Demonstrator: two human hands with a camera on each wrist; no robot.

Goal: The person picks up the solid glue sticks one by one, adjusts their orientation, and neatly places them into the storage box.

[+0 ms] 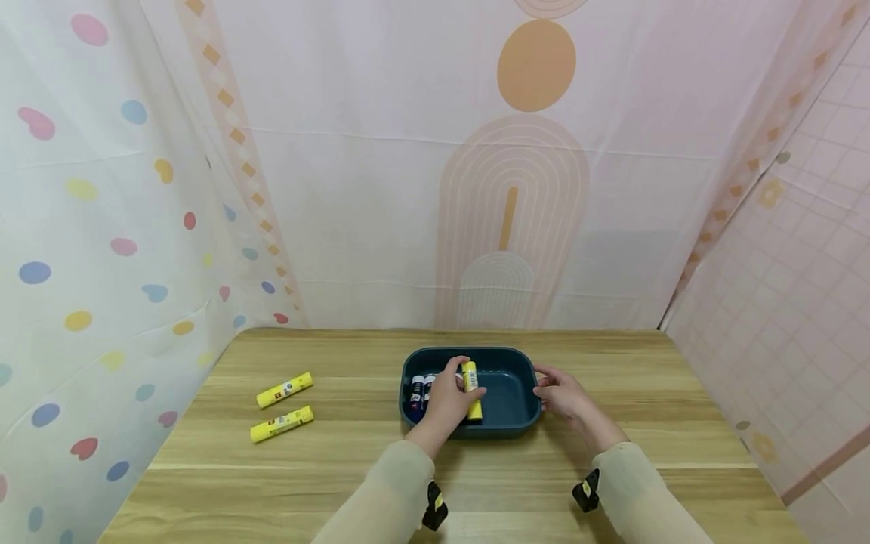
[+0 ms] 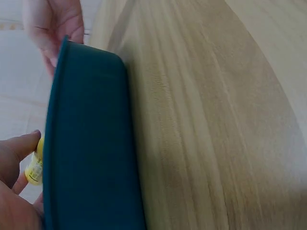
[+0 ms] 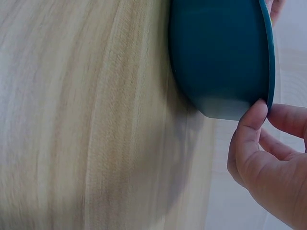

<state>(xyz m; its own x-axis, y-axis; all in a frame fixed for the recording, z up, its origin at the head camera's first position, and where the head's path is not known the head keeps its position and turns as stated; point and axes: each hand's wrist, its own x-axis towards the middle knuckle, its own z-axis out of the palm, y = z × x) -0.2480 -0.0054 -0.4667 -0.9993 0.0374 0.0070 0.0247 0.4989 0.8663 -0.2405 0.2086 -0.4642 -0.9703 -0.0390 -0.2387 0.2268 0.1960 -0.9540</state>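
My left hand (image 1: pixel 445 400) reaches over the dark teal tray (image 1: pixel 506 434) and grips a yellow glue stick (image 1: pixel 473 412) between thumb and fingers. In the left wrist view the glue stick (image 2: pixel 34 170) shows at the tray's rim. Dark blue tubes with white caps (image 1: pixel 418 393) stand along the tray's left side, partly hidden by the left hand. At the tray's right end, my right hand (image 1: pixel 566 394) pinches the rim, thumb and fingers on either side of the wall, as the right wrist view shows.
Two more yellow glue sticks, an upper one (image 1: pixel 284 391) and a lower one (image 1: pixel 282 425), lie on the wooden table (image 1: pixel 340 483) to the left of the tray. A patterned curtain (image 1: pixel 367 227) hangs behind the table's back edge.
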